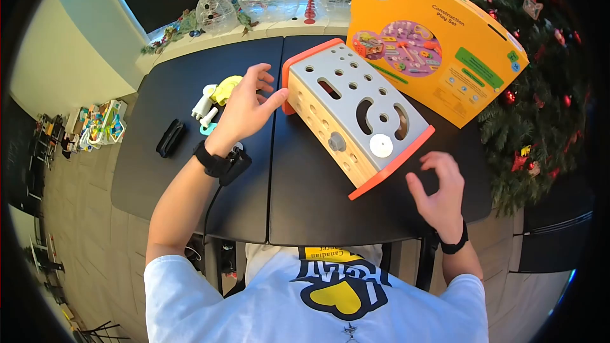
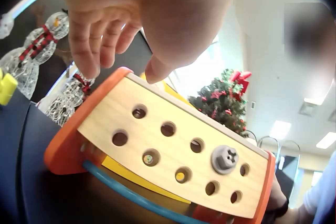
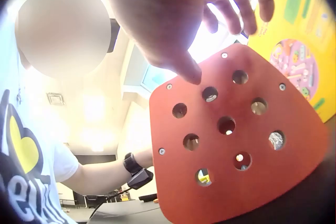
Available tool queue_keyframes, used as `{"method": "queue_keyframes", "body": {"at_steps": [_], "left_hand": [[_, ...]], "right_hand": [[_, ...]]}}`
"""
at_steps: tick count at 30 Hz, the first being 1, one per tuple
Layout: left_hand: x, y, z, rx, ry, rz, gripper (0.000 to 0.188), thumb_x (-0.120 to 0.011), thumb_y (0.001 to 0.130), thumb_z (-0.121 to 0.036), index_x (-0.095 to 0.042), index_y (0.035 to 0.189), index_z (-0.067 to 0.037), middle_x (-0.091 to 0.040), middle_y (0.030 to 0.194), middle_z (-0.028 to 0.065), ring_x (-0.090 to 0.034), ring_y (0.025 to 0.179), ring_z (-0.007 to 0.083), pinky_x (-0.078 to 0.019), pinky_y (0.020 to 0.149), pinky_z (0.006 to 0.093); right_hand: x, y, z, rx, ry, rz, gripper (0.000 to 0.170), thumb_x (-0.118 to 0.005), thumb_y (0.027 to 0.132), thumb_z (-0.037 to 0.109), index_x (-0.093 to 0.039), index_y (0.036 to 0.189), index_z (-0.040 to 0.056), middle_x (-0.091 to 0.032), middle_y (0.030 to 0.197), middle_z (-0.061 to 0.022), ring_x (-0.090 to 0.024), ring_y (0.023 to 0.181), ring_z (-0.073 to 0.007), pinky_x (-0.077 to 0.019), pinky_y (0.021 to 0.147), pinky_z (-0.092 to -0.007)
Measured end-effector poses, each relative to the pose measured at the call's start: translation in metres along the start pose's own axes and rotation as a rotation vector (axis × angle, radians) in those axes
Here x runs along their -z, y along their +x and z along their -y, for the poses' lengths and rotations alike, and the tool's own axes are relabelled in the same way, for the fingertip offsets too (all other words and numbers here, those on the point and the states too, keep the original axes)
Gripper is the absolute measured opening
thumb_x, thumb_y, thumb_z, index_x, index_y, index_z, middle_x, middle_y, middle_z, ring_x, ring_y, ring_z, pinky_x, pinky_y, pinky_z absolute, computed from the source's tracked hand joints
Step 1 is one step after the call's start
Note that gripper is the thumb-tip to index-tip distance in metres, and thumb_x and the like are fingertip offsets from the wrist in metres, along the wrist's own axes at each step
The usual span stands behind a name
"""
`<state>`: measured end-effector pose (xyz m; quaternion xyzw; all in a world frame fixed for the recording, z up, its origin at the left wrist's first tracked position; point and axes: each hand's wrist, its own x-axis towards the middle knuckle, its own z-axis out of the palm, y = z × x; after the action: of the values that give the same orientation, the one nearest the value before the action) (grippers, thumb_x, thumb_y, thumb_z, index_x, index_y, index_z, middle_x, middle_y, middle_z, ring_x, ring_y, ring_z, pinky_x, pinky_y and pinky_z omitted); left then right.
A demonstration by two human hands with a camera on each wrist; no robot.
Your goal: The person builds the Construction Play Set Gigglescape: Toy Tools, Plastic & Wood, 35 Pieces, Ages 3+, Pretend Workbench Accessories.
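A wooden toy workbench box (image 1: 341,103) with a grey top and red-orange ends sits angled on the table. My left hand (image 1: 248,109) is beside its far-left end, fingers loosely bent and thumb tip right at the top edge. Near the opposite end, my right hand (image 1: 443,195) hovers with fingers spread and slightly bent, holding nothing. In the right wrist view its thumb overlaps the upper part of the holed red end panel (image 3: 210,124). A grey bolt head (image 2: 224,160) sticks out of the pale wooden side. On the grey top lies a white disc (image 1: 381,145).
Yellow toy pieces (image 1: 226,89), white toy pieces (image 1: 204,105) and a black case (image 1: 170,138) lie on the left of the black table (image 1: 244,206). A large orange box (image 1: 413,98) stands behind the workbench. At the right is a decorated Christmas tree (image 1: 540,89).
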<state>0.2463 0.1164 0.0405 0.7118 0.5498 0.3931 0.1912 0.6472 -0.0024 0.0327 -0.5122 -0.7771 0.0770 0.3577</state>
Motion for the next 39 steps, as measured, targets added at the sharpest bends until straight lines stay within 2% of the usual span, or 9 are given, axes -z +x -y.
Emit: {"method": "queue_keyframes", "body": {"at_steps": [4, 5, 8, 9, 13, 22, 29, 35, 39], "left_hand": [[-0.014, 0.012, 0.026, -0.021, -0.128, 0.239, 0.083, -0.079, 0.094, -0.046, -0.041, 0.150, 0.003, -0.064, 0.135, 0.0221, -0.063, 0.125, 0.0306, -0.0529, 0.100, 0.0418], [-0.016, 0.014, 0.026, -0.027, -0.119, 0.301, 0.084, -0.080, 0.093, -0.047, -0.041, 0.149, 0.003, -0.065, 0.134, 0.0213, -0.064, 0.124, 0.0305, -0.0526, 0.101, 0.0415], [-0.025, 0.020, 0.042, -0.015, -0.134, 0.387, 0.081, -0.081, 0.091, -0.049, -0.045, 0.142, 0.003, -0.067, 0.126, 0.0202, -0.066, 0.116, 0.0308, -0.0533, 0.098, 0.0412], [-0.025, 0.019, 0.040, -0.005, -0.113, 0.380, 0.080, -0.082, 0.091, -0.049, -0.046, 0.140, 0.003, -0.068, 0.123, 0.0205, -0.067, 0.114, 0.0312, -0.0536, 0.096, 0.0415], [-0.022, 0.007, 0.010, 0.009, 0.027, 0.322, 0.069, -0.080, 0.092, -0.047, -0.049, 0.127, 0.003, -0.069, 0.111, 0.0257, -0.069, 0.105, 0.0399, -0.0540, 0.090, 0.0450], [-0.014, -0.018, -0.038, -0.054, 0.134, 0.113, 0.070, -0.081, 0.089, -0.052, -0.055, 0.126, 0.002, -0.068, 0.092, 0.0188, -0.065, 0.083, 0.0367, -0.0519, 0.076, 0.0454], [0.009, -0.015, -0.064, -0.029, 0.203, 0.113, 0.062, -0.083, 0.088, -0.038, -0.061, 0.128, 0.004, -0.059, 0.116, 0.0179, -0.062, 0.110, 0.0347, -0.0518, 0.094, 0.0418], [0.028, -0.018, -0.060, -0.121, -0.302, 0.268, 0.091, -0.087, 0.081, -0.040, -0.049, 0.155, -0.003, -0.049, 0.140, 0.0136, -0.053, 0.130, 0.0286, -0.0415, 0.114, 0.0403], [0.039, -0.021, -0.051, -0.099, -0.359, 0.429, 0.123, -0.092, 0.069, -0.056, -0.033, 0.165, -0.006, -0.038, 0.154, 0.0155, -0.037, 0.146, 0.0326, -0.0263, 0.125, 0.0455]], "right_hand": [[-0.002, -0.015, 0.020, -0.032, 0.032, 0.219, 0.057, -0.082, 0.084, 0.027, -0.066, 0.129, -0.0046, -0.064, 0.139, -0.0275, -0.064, 0.124, -0.0436, -0.0508, 0.106, -0.0462], [0.001, -0.016, 0.025, -0.092, 0.091, 0.330, 0.078, -0.080, 0.086, 0.027, -0.051, 0.147, -0.0106, -0.054, 0.149, -0.0337, -0.057, 0.134, -0.0476, -0.0471, 0.112, -0.0466], [-0.009, -0.020, 0.029, -0.111, 0.210, 0.324, 0.092, -0.079, 0.087, 0.027, -0.033, 0.156, -0.0139, -0.044, 0.154, -0.0392, -0.050, 0.141, -0.0505, -0.0440, 0.116, -0.0473], [-0.010, -0.020, 0.027, -0.095, 0.203, 0.417, 0.107, -0.079, 0.087, 0.027, -0.014, 0.161, -0.0142, -0.029, 0.161, -0.0421, -0.042, 0.146, -0.0527, -0.0413, 0.118, -0.0474], [-0.021, -0.019, 0.028, -0.104, 0.242, 0.403, 0.125, -0.085, 0.082, 0.023, 0.006, 0.163, -0.0105, -0.014, 0.166, -0.0412, -0.037, 0.147, -0.0547, -0.0423, 0.117, -0.0478], [-0.022, -0.003, 0.001, -0.144, 0.125, 0.318, 0.115, -0.091, 0.074, 0.012, -0.018, 0.161, -0.0053, -0.044, 0.152, -0.0365, -0.054, 0.132, -0.0531, -0.0515, 0.106, -0.0497], [-0.012, 0.015, -0.011, 0.011, 0.175, 0.270, 0.114, -0.096, 0.066, 0.018, -0.032, 0.157, -0.0050, -0.058, 0.140, -0.0309, -0.063, 0.126, -0.0466, -0.0540, 0.104, -0.0454], [0.018, 0.032, -0.026, -0.044, 0.542, 0.419, 0.106, -0.094, 0.069, 0.016, -0.038, 0.157, -0.0046, -0.065, 0.138, -0.0168, -0.064, 0.129, -0.0223, -0.0455, 0.116, -0.0390], [0.023, 0.028, -0.044, -0.212, 0.823, 0.515, 0.103, -0.094, 0.074, 0.021, -0.039, 0.157, -0.0043, -0.060, 0.145, -0.0136, -0.056, 0.135, -0.0197, -0.0395, 0.120, -0.0382]]}}
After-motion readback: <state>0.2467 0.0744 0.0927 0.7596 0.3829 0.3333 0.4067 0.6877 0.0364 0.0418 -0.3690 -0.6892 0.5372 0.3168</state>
